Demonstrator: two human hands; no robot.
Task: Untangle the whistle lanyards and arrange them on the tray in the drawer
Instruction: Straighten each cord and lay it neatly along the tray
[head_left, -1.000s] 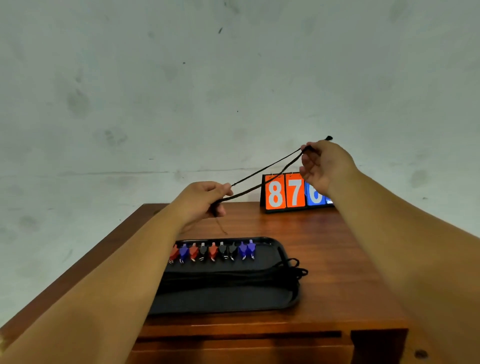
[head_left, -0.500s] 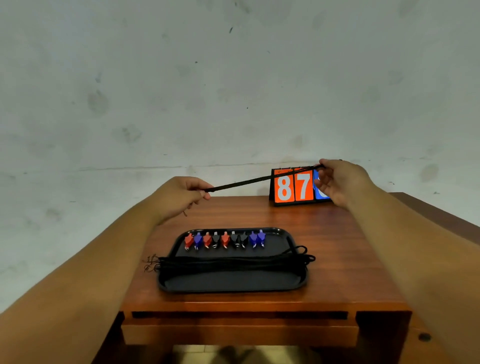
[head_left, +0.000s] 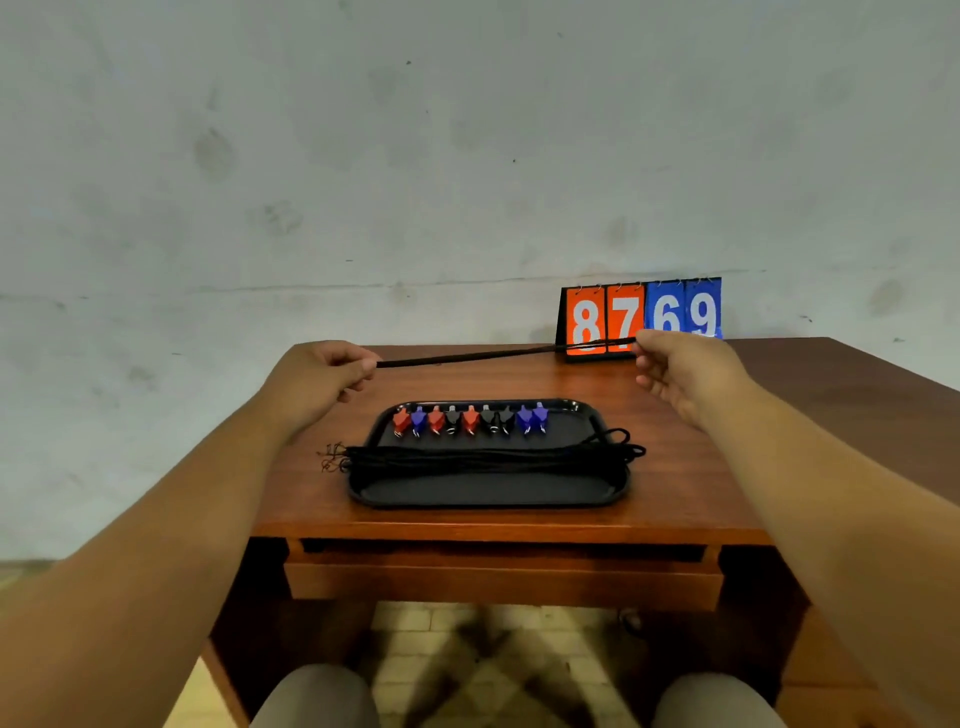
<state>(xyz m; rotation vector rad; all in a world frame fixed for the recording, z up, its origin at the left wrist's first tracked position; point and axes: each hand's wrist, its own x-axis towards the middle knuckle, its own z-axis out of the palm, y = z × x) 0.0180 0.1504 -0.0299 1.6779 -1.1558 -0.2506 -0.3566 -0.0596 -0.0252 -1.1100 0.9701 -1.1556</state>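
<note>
A black lanyard is stretched taut above the back of the desk between my two hands. My left hand pinches its left end and my right hand pinches its right end. Below them a black tray lies on the desk top. Along the tray's far edge stands a row of several red, blue and black whistles. A bundle of black lanyards lies straight across the tray's middle, its ends hanging over both short sides.
A flip scoreboard reading 8 7 6 9 stands at the back of the wooden desk against the wall. The desk drawer below the front edge is shut. My knees show beneath the desk.
Both hands have lowered the lanyard from a raised slant to nearly level above the desk, drawn straight. The view has pulled back, and my right hand no longer covers the scoreboard.
</note>
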